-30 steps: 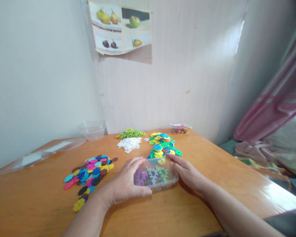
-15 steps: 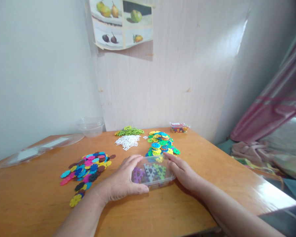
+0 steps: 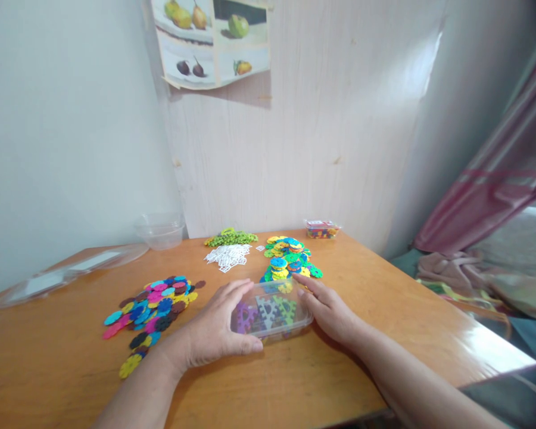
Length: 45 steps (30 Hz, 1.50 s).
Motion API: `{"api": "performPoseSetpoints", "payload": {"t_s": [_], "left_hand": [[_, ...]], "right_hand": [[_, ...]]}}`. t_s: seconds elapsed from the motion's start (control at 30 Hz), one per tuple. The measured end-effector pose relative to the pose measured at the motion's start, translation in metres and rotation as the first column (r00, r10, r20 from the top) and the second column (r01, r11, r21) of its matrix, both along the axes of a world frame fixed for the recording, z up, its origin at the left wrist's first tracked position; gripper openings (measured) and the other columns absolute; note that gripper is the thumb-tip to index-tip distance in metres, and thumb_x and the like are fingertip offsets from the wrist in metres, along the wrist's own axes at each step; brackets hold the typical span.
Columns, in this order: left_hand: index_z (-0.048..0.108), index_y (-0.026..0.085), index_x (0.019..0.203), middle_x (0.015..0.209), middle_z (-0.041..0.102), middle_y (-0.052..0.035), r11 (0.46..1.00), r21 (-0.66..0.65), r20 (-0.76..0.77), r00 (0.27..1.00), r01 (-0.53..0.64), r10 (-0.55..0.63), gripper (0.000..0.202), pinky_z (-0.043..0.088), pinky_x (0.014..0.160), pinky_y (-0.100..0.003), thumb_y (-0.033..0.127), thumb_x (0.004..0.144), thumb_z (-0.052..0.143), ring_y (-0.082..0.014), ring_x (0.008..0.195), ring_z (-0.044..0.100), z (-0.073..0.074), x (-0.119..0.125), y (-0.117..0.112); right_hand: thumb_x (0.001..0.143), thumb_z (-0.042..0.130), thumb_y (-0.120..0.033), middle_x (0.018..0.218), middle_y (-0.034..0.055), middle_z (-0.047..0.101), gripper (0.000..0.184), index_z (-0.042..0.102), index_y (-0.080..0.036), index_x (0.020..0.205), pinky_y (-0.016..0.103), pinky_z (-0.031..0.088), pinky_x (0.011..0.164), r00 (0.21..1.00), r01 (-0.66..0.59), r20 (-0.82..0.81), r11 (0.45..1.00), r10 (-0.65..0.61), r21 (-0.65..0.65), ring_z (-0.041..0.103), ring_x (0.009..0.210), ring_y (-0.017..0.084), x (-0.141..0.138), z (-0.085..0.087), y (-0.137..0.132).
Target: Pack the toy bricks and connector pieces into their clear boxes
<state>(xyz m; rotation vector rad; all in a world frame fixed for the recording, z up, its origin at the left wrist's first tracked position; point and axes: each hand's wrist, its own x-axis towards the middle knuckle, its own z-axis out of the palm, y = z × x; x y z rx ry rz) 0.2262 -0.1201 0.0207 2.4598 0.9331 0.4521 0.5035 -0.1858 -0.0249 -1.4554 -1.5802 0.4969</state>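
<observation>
A clear plastic box [image 3: 273, 330] with a lid sits on the table before me. Through it show purple, grey and green toothed pieces. My left hand [image 3: 226, 322] grips its left end, thumb along the near side and fingers over the far side. My right hand [image 3: 328, 307] holds the right end, its fingers reaching round the far corner; its thumb shows near the lid's edge. Right behind the box lies a heap of yellow, blue and green flower-shaped discs [image 3: 290, 259]. Another heap of multicoloured discs [image 3: 154, 307] spreads left of my left hand.
On the wooden table [image 3: 361, 280], white flat pieces [image 3: 228, 257] and green pieces [image 3: 232, 237] lie farther back. Clear round bowls [image 3: 161, 231] stand at the back left, near clear lids [image 3: 89, 262]. A small filled box [image 3: 322, 229] is at the back right.
The view has shifted slightly, so everything appears a little farther left. Both hands stay at the box's ends; my right hand's fingers look slightly looser.
</observation>
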Motion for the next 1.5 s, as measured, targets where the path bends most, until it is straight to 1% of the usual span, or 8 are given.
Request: {"api": "performPoseSetpoints", "payload": {"t_s": [0.2,0.43,0.77,0.93,1.03,1.17,1.27,1.5], "left_hand": [[0.036,0.026,0.150,0.158,0.029,-0.0085,1.000,0.017,-0.016,1.000,-0.013,0.014,0.102,0.028,0.117,-0.047,0.063,0.062,0.074,-0.0364,0.143,0.030,-0.002,0.001,-0.001],[0.033,0.022,0.151,0.157,0.030,-0.0114,1.000,0.022,-0.035,0.999,-0.015,0.015,0.107,0.028,0.117,-0.046,0.064,0.062,0.074,-0.0366,0.142,0.031,0.003,0.003,-0.005],[0.029,0.023,0.153,0.158,0.029,-0.0114,0.999,0.011,-0.004,0.999,-0.038,0.038,0.113,0.029,0.116,-0.047,0.059,0.058,0.078,-0.0359,0.143,0.029,0.003,0.005,-0.010],[0.027,0.026,0.152,0.158,0.029,-0.0110,0.988,-0.150,0.151,0.987,-0.022,0.045,0.105,0.034,0.112,-0.046,0.060,0.065,0.074,-0.0349,0.143,0.030,0.003,-0.003,-0.004],[0.041,0.025,0.142,0.148,0.045,-0.0106,0.947,-0.308,0.336,0.921,-0.094,0.200,0.068,0.042,0.103,-0.038,0.058,0.085,0.053,-0.0272,0.134,0.044,0.005,-0.009,0.003],[0.051,0.018,0.121,0.099,0.068,-0.0060,0.837,-0.515,0.273,0.890,-0.185,0.366,0.045,0.050,0.070,-0.031,0.046,0.086,0.051,-0.0193,0.084,0.064,0.011,-0.016,0.007],[0.049,0.018,0.116,0.077,0.064,0.0004,0.791,-0.602,0.218,0.932,-0.106,0.291,0.041,0.045,0.059,-0.026,0.038,0.081,0.056,-0.0161,0.068,0.061,0.014,-0.017,0.002],[0.043,0.019,0.117,0.073,0.061,0.0028,0.736,-0.674,0.262,0.951,0.059,0.164,0.045,0.042,0.057,-0.023,0.029,0.078,0.063,-0.0129,0.064,0.060,0.012,-0.016,-0.003]], "right_hand": [[0.093,0.050,-0.050,0.153,0.0049,0.042,0.054,0.050,-0.028,0.142,0.049,0.027,0.117,0.966,-0.068,0.258,0.983,0.022,0.173,0.033,0.143,0.027,-0.004,0.022,-0.011],[0.090,0.052,-0.059,0.161,0.0009,0.022,0.063,0.044,-0.032,0.147,0.055,0.012,0.120,0.833,-0.301,0.496,0.953,0.247,0.031,0.015,0.148,0.033,-0.026,0.059,-0.015],[0.091,0.036,-0.071,0.160,0.0140,0.019,0.082,0.029,-0.020,0.154,0.056,0.014,0.119,0.642,-0.271,0.698,0.946,0.316,-0.179,0.012,0.148,0.035,-0.050,0.056,-0.001],[0.090,0.032,-0.073,0.159,0.0151,0.023,0.082,0.033,-0.020,0.153,0.055,0.016,0.119,0.600,-0.241,0.745,0.954,0.291,-0.179,0.015,0.147,0.036,-0.051,0.057,-0.002],[0.090,0.031,-0.073,0.159,0.0147,0.025,0.082,0.034,-0.021,0.153,0.055,0.018,0.118,0.590,-0.237,0.759,0.958,0.276,-0.164,0.017,0.147,0.036,-0.051,0.056,-0.002],[0.091,0.031,-0.071,0.158,0.0150,0.027,0.079,0.035,-0.020,0.152,0.056,0.019,0.118,0.572,-0.237,0.778,0.961,0.258,-0.144,0.018,0.147,0.036,-0.051,0.053,-0.003],[0.092,0.032,-0.071,0.157,0.0142,0.029,0.078,0.035,-0.021,0.152,0.058,0.019,0.118,0.565,-0.240,0.789,0.963,0.240,-0.122,0.020,0.147,0.036,-0.050,0.050,-0.002],[0.093,0.036,-0.067,0.157,0.0134,0.031,0.074,0.036,-0.022,0.151,0.060,0.020,0.117,0.567,-0.251,0.795,0.965,0.215,-0.083,0.021,0.146,0.035,-0.049,0.045,-0.002]]}}
